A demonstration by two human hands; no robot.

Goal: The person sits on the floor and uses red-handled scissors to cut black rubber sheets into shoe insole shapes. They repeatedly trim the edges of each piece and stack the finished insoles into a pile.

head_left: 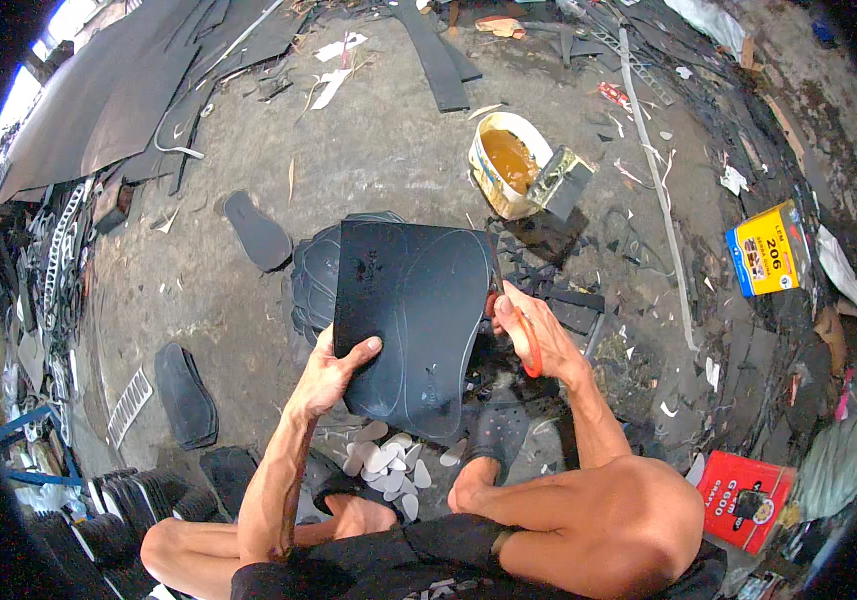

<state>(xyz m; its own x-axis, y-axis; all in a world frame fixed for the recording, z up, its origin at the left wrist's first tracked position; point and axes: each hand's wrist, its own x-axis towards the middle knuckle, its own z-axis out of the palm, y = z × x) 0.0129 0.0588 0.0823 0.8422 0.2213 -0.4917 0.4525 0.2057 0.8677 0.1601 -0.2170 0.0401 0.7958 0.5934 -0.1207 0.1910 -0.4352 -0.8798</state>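
My left hand [329,378] grips the lower left edge of a black rubber sheet [414,330], thumb on top. Pale sole-shaped outlines are drawn across its face. At the sheet's right edge, my right hand [541,328] is closed around scissors with orange handles [533,350]. The blades lie along that edge and are mostly hidden, so how far apart they are does not show. Partly covered by the sheet is a pile of dark rubber pieces [314,280]. A single dark sole [257,232] lies on the floor to its left.
Beyond the sheet stands a bucket [479,170] of amber liquid, with a coated block at its rim. White oval pieces [389,465] lie between my feet. Stacked soles [187,395] sit left; a yellow tin [764,250] and red tin [746,500] are right. Rubber sheets [99,110] cover the far left.
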